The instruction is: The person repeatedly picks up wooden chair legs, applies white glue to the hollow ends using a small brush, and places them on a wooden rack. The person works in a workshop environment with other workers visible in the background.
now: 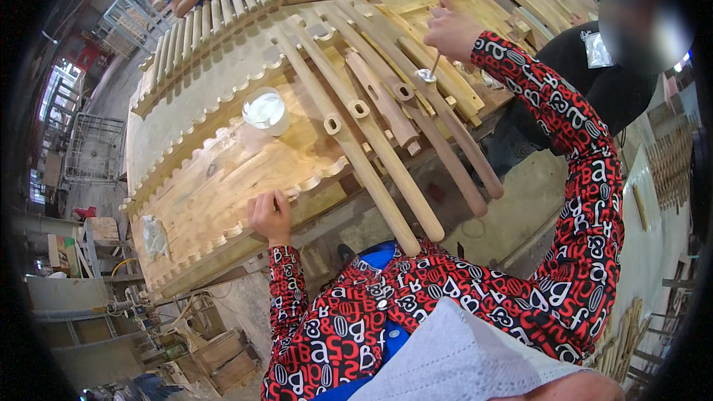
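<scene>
While the work is in hand: glue is being dabbed.
Right hand (450, 30): closed on a small brush (429, 70), tip at a rod (416, 104) socket.
Left hand (269, 215): fingers curled over the counter (200, 186) edge.
Glue cup (266, 110): standing well apart on the counter.
Left: whether the other sockets are glued cannot be told.

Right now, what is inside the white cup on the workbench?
The white cup holds a pale, whitish liquid nearly filling it, likely glue. Its bottom is covered by that liquid. Nothing sticks out of it.

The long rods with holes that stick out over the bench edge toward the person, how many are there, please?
4, side by side: one nearest the cup, the next, a third, the fourth under the right hand. More may be hidden.
</scene>
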